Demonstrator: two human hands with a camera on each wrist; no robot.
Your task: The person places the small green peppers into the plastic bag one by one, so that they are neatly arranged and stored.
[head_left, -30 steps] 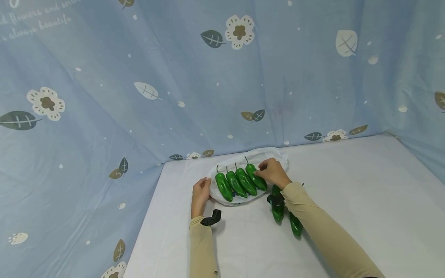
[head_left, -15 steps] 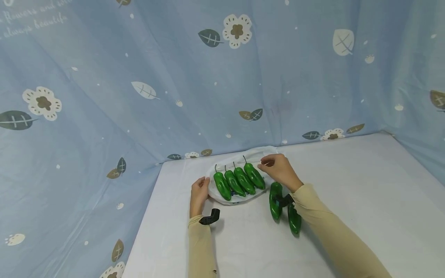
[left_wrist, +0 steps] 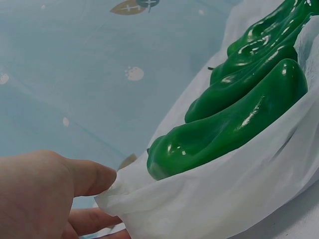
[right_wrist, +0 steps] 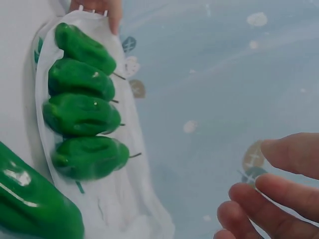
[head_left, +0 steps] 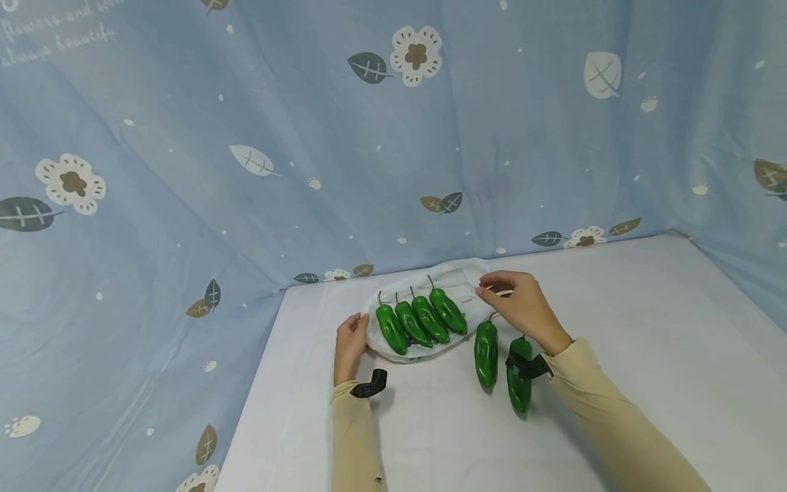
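Pinching the edge of a white bag (head_left: 464,279) beside four green peppers (head_left: 430,320)

At far left, the left hand (head_left: 351,345) grips the bag's rim between thumb and fingers, probably to steady the soft plastic and keep that side raised. Next, the four green peppers lie side by side on the bag, stems all on the far side, an arrangement that likely saves room and leaves the right part bare. Near that end, two loose peppers (head_left: 486,352) rest on the table (head_left: 424,424), not touching each other, presumably set out within easy reach. Farthest right, the right hand (head_left: 522,304) hangs with thumb and fingers parted, holding nothing, raised, it seems, clear of them.
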